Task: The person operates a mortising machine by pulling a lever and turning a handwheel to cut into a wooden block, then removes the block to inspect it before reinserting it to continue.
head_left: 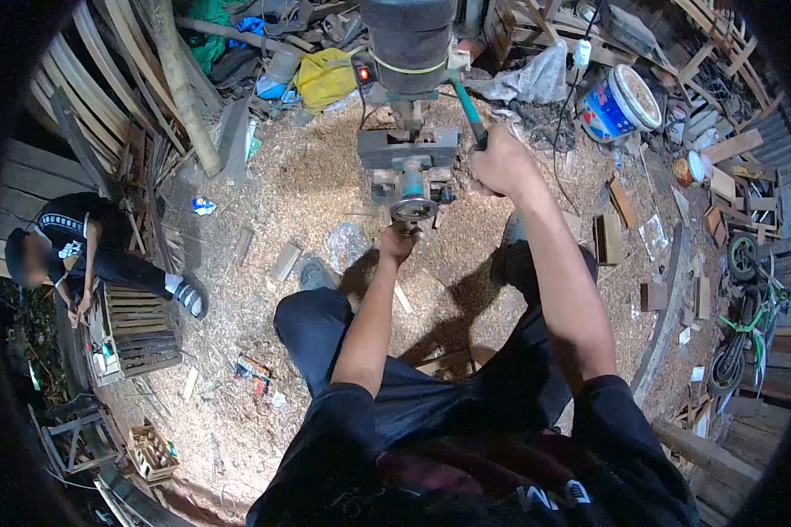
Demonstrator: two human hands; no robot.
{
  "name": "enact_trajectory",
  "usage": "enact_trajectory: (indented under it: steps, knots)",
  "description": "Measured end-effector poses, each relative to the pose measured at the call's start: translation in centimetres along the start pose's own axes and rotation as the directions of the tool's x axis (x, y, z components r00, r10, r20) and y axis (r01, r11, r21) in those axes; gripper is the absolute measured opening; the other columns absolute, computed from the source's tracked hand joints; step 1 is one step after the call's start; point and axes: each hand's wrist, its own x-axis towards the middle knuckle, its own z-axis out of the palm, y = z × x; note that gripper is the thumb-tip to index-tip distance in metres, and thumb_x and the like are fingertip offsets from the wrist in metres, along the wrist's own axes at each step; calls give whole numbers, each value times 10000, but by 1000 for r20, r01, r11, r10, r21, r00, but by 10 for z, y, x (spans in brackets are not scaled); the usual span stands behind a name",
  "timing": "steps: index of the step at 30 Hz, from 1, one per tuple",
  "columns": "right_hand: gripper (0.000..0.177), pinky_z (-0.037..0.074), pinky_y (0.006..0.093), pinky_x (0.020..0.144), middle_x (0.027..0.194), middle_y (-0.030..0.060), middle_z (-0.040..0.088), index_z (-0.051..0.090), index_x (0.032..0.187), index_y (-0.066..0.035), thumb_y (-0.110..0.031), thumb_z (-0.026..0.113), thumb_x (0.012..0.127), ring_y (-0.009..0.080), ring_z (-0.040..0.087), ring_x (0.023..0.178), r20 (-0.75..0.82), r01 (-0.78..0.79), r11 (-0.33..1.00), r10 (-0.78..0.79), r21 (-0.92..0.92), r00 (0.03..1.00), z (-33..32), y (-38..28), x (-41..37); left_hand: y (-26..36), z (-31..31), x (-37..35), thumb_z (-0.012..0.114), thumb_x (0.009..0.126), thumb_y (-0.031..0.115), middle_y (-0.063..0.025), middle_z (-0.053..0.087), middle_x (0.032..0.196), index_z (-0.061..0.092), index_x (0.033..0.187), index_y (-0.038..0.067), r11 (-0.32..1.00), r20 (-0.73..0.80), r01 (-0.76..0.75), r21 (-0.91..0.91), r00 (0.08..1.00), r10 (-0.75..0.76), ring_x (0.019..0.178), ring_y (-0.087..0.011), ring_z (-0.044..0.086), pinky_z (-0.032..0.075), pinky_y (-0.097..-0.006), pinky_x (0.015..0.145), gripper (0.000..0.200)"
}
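In the head view a mortising machine or drill press stands in front of me, its dark motor housing [407,39] at the top. Below it a metal vise [394,151] sits on a carriage with a round handwheel [413,209] facing me. My left hand [399,242] is closed at the lower edge of that wheel; its fingertips are partly hidden. My right hand [504,162] is wrapped around the dark end of a green lever [468,107] on the machine's right side. Any workpiece in the vise is hard to make out.
Wood shavings [308,189] cover the floor. A paint bucket [620,104] stands at right, near wooden offcuts [621,204] and a small green motorbike [747,325]. A person [70,237] sits at left. A yellow sack [327,77] lies behind the machine.
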Motion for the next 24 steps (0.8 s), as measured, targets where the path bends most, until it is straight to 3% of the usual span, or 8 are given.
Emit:
enact_trajectory:
  steps: [3,6,9,10,13,14,18,24]
  knots:
    - [294,526,484,738,794,323,620,587,955,127,-119,597,794,428,643,853,-96,83,953,-115,-292,989,-1,-4,-3,16,-1,-5,766,746,207,-99,668,772,611,843,13,996,-14,-25,-89,1000,24,704,-208,625,491,-335,678,266]
    - [303,515,504,704,763,321,608,533,982,132,-103,590,800,451,633,822,-176,129,949,-185,-289,967,64,69,-9,2,4,10,764,760,215,-110,612,804,580,893,3,971,9,239,-30,971,-239,762,-232,594,482,-356,728,311]
    - [266,492,538,691,755,319,597,495,958,114,-106,576,833,477,618,799,-255,81,991,-106,-104,961,90,81,-23,45,0,16,743,788,221,-152,588,883,556,990,-10,991,-483,105,87,874,-50,842,-274,590,472,-368,776,359]
    - [256,485,548,689,756,320,593,484,953,108,-106,572,843,483,614,797,-243,38,999,-46,-35,969,91,80,-24,38,6,23,729,806,227,-179,563,945,539,1032,-14,996,-495,-84,-14,867,67,910,-317,574,463,-391,817,381]
    - [234,477,558,676,740,316,590,480,949,94,-110,559,864,482,617,762,-315,112,973,-172,-200,933,99,97,-17,46,3,23,737,803,235,-186,566,984,543,1040,-11,981,-488,-63,183,860,146,945,-342,569,463,-411,828,393]
    - [242,476,561,671,745,314,596,473,957,84,-127,556,873,489,612,738,-276,-14,990,-26,-142,961,97,89,-19,43,2,25,758,782,237,-187,561,1019,549,1051,4,972,-433,-36,232,891,136,970,-352,556,455,-424,853,413]
    - [246,466,572,659,744,320,597,454,969,67,-150,543,893,507,600,729,-312,41,975,-110,-217,944,123,121,-12,37,1,30,776,756,229,-189,567,1026,559,1057,11,989,-332,137,49,936,-113,979,-353,557,445,-420,873,430]
    - [256,461,593,675,750,331,592,437,994,37,-182,537,908,515,592,751,-320,27,991,-68,-130,945,126,125,-11,55,-6,25,757,776,195,-196,595,1034,554,1100,-5,990,-317,56,130,948,-13,974,-341,587,467,-412,838,431]
